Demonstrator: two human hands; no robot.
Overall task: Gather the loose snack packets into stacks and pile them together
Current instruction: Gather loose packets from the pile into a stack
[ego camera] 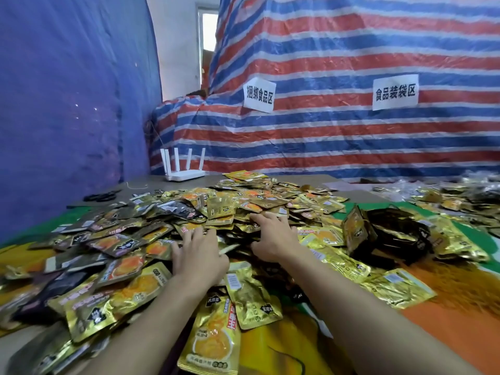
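Gathering step: my left grip and right grip lie flat, fingers spread wide, holding nothing, on loose snack packets heaped beneath and around them on the bench; next, I judge, rake some together and square a stack.

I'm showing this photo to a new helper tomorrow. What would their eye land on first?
The sprawling heap of gold snack packets covering the table dominates, with the left hand and right hand resting on its middle. Behind it rises a red, white and blue striped tarp bearing white paper signs. A white router stands at the table's far left.
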